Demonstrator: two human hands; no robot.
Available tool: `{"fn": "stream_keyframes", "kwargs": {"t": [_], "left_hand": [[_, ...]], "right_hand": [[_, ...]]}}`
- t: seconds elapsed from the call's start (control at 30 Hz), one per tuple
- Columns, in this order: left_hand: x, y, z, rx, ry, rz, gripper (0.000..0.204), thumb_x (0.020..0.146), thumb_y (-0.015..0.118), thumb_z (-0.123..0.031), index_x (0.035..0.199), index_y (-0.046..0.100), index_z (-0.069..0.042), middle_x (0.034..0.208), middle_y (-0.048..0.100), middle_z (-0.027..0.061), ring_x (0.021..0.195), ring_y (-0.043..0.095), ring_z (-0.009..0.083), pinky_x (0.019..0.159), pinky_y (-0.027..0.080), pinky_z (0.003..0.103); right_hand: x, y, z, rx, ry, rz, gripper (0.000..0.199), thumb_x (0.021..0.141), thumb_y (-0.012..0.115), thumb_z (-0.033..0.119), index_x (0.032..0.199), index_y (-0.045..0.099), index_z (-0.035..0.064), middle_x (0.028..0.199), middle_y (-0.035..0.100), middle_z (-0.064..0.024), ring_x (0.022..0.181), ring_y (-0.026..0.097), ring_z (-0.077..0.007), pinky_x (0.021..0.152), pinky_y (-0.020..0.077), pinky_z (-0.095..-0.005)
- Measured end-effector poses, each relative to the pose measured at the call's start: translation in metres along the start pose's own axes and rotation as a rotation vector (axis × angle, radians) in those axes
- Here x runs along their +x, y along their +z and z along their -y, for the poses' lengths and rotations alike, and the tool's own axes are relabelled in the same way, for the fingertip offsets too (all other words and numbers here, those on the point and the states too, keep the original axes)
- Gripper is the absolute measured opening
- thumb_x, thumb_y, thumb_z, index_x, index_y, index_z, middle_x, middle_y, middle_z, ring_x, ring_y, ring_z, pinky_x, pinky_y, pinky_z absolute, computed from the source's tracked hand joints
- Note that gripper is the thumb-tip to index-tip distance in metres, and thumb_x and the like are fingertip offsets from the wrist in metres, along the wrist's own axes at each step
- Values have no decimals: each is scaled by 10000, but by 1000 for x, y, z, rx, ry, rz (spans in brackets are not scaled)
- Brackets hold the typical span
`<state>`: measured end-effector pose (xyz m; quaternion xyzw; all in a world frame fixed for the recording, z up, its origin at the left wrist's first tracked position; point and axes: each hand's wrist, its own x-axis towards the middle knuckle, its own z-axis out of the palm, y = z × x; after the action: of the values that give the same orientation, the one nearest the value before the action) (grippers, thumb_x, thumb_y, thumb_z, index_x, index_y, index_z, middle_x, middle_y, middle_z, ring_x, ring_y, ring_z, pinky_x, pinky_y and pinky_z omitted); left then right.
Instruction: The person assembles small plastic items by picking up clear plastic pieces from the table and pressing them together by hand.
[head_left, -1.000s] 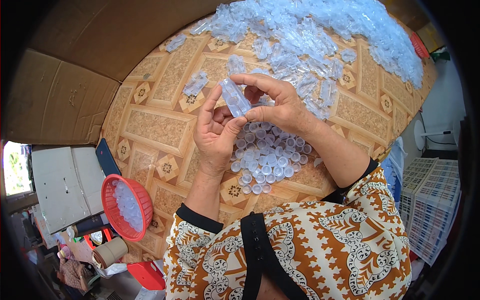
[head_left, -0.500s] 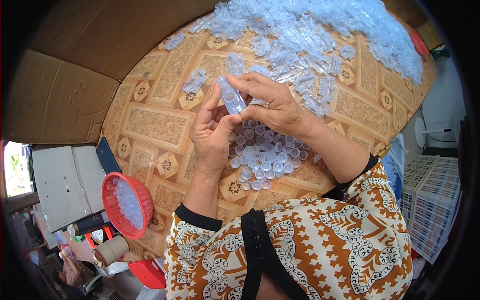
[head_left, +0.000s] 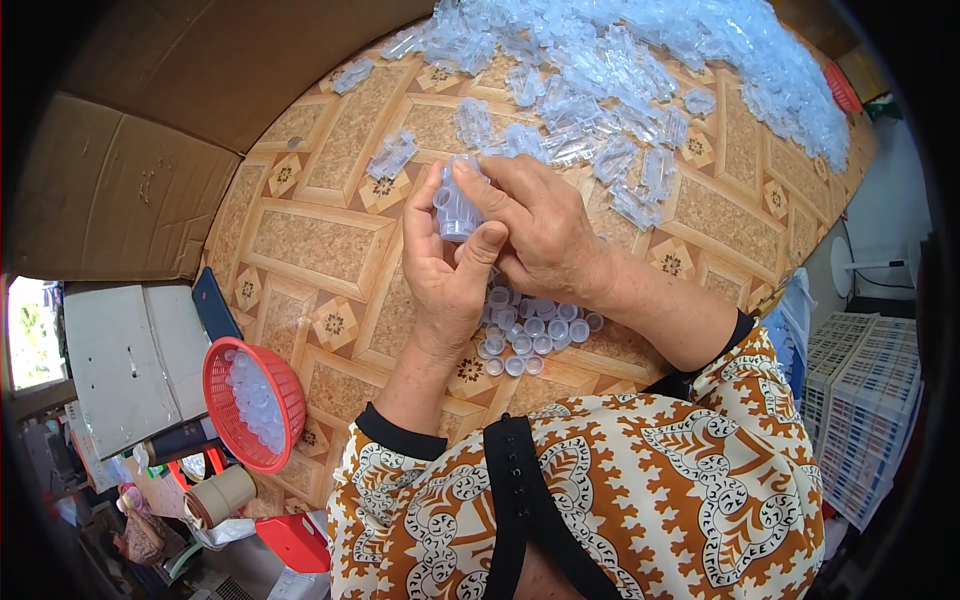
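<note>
Both hands meet over the middle of the patterned table. A clear plastic part (head_left: 458, 212), blocky with a round hole in its face, is gripped between them. My left hand (head_left: 445, 265) wraps it from the left and below, thumb across its lower end. From the right, my right hand (head_left: 545, 225) presses its thumb on the upper part; its other fingertips are hidden behind. Just below the hands lies a cluster of small round translucent caps (head_left: 535, 330), partly covered by the hands. Beyond, several loose clear plastic parts (head_left: 393, 154) lie on the table.
A large heap of clear plastic parts (head_left: 600, 50) covers the far side. At the left stands a red basket (head_left: 297, 400) holding translucent pieces. Cardboard (head_left: 130, 190) walls off the left edge. Patterned boxes (head_left: 865, 400) are stacked at the right, near a white fan (head_left: 850, 262).
The clear plastic part has turned more upright in my hands. My right thumb has moved up onto it, and both hands have shifted slightly right and down, covering more caps.
</note>
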<state>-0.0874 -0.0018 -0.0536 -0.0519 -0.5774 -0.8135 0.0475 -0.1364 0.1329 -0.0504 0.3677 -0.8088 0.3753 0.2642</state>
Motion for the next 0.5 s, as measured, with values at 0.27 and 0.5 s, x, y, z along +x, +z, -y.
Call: {"fn": "stream_keyframes", "kwargs": {"t": [0.27, 0.5], "left_hand": [[7, -4, -4, -74, -86, -143, 349, 999, 556, -78, 1326, 464, 6, 1135, 645, 157, 868, 701, 211, 750, 611, 355], [-12, 7, -13, 159, 1, -47, 337, 995, 551, -54, 1313, 469, 19, 1148, 639, 152, 918, 690, 214, 751, 608, 351]], "right_hand": [[8, -20, -18, 263, 167, -10, 300, 818, 697, 62, 1118, 709, 65, 806, 665, -89, 714, 658, -245, 648, 543, -367], [14, -40, -13, 667, 623, 268, 196, 805, 752, 87, 986, 733, 14, 783, 695, -45, 723, 613, -82, 639, 502, -262]]}}
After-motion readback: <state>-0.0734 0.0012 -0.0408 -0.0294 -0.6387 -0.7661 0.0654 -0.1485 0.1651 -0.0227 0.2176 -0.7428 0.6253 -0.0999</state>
